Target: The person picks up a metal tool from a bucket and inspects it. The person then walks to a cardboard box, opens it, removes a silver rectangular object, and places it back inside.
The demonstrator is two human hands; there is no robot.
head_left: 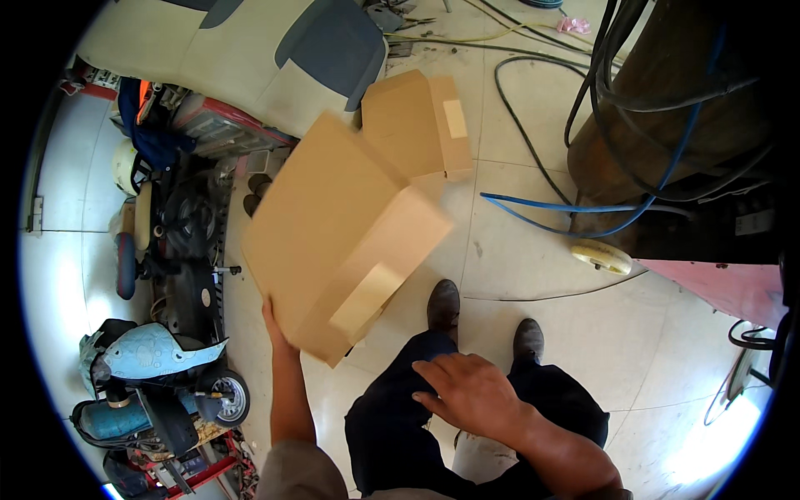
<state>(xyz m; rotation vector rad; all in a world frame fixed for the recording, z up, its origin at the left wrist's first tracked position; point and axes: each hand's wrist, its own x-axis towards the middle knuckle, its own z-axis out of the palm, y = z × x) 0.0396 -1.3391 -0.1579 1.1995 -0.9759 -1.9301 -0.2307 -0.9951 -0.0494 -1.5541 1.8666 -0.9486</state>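
My left hand (276,327) grips the near left edge of a large brown cardboard box (321,229), its fingers partly hidden by the cardboard. The box is held tilted in front of me on the left, with a paler tape strip on its side and its far edges slightly blurred. Just beyond it, a second brown cardboard box (402,117) rests on the floor. Over my lap hovers my right hand (468,392), holding nothing. Its fingers are loosely bent, and the thumb stands apart from them.
Cream and grey padded seating (242,62) stands at the far left. Motor scooter parts (158,350) crowd the left side. Large brown cylinders (642,158) with black cables and a blue hose (533,202) stand at the right, beside a small cream wheel (602,257).
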